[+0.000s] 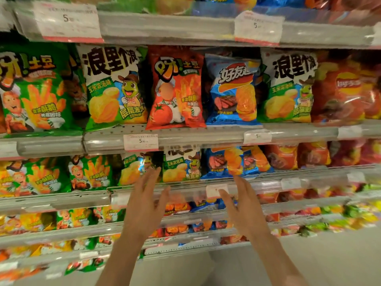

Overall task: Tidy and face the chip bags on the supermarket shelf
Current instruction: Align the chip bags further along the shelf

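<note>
Chip bags in a front row on the eye-level shelf (206, 131), upright and label-out: green fries bag (35, 91) far left, white-and-green corn bag (114, 85) beside it, red tomato bag (177, 89) at centre with its lower edge hanging over the shelf lip, blue steak bag (233, 91) just right and tilted slightly, second white-and-green bag (288, 87), then red crisp bag (340, 89) blurred at the right edge. Price tag (140, 142) clipped to the rail below the tomato bag.

Left hand (144, 205) raised in front of the next shelf down, fingers straight and spread, holding nothing, fingertips level with a small corn bag (181, 166). Right hand (245, 205) raised alongside, well apart from the left, fingers likewise extended and empty, tips just under a small blue bag (224, 164). Neither hand touching a bag as far as can be told; both motion-blurred.

More rows of small green, blue and red bags on the lower shelves (61, 203), blurred toward the bottom. Upper shelf rail (165, 27) with two white price labels overhead. Pale floor (329, 265) at lower right.
</note>
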Action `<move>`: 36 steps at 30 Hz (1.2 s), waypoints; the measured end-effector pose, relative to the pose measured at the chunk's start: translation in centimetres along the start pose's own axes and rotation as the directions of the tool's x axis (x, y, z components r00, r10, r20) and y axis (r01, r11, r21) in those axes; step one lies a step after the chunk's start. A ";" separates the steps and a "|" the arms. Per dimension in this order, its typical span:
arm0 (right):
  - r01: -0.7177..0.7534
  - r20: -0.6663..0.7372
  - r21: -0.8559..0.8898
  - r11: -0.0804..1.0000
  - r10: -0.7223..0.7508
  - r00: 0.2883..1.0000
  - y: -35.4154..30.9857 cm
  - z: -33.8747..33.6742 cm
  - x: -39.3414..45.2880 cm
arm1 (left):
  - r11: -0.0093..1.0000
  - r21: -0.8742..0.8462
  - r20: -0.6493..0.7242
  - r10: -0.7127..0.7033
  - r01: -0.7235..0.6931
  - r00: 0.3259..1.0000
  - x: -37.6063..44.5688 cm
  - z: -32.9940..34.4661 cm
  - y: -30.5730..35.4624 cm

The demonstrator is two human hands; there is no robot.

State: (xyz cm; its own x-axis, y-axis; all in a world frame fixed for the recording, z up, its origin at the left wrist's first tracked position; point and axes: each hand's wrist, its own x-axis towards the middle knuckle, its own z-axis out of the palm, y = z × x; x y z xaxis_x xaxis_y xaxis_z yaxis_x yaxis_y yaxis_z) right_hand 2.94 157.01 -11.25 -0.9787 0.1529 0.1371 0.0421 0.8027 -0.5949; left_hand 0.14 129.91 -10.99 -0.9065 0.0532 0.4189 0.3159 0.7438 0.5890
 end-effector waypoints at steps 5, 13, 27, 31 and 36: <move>0.052 0.029 -0.021 0.998 -0.051 0.998 7.3 -4.8 1.7 | 0.998 0.044 0.011 -0.050 0.050 0.999 -0.5 4.4 5.7; 0.172 0.038 -0.161 0.972 -0.168 0.985 17.1 -14.0 5.5 | 0.989 0.149 0.021 -0.025 0.022 0.999 1.3 9.2 13.4; 0.610 -0.150 -0.272 0.744 -0.659 0.737 11.1 -18.6 13.3 | 0.810 0.409 -0.010 0.466 -0.421 0.885 11.1 10.0 18.1; 0.669 -0.109 -0.189 0.719 -0.693 0.713 8.1 -16.7 14.3 | 0.791 0.426 0.007 0.482 -0.439 0.876 12.6 10.2 17.7; 0.617 -0.129 -0.105 0.780 -0.626 0.769 8.0 -16.5 15.2 | 0.845 0.322 -0.056 0.467 -0.427 0.883 13.4 10.6 16.9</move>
State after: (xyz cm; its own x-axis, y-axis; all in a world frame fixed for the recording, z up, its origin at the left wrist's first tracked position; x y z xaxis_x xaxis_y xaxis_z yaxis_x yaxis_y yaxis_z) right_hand -8.31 175.24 -0.83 -0.7527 -0.3108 0.5803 -0.5504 0.7808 -0.2957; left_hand -9.62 150.29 -2.75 -0.6370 0.3573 0.6831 0.5634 0.8205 0.0962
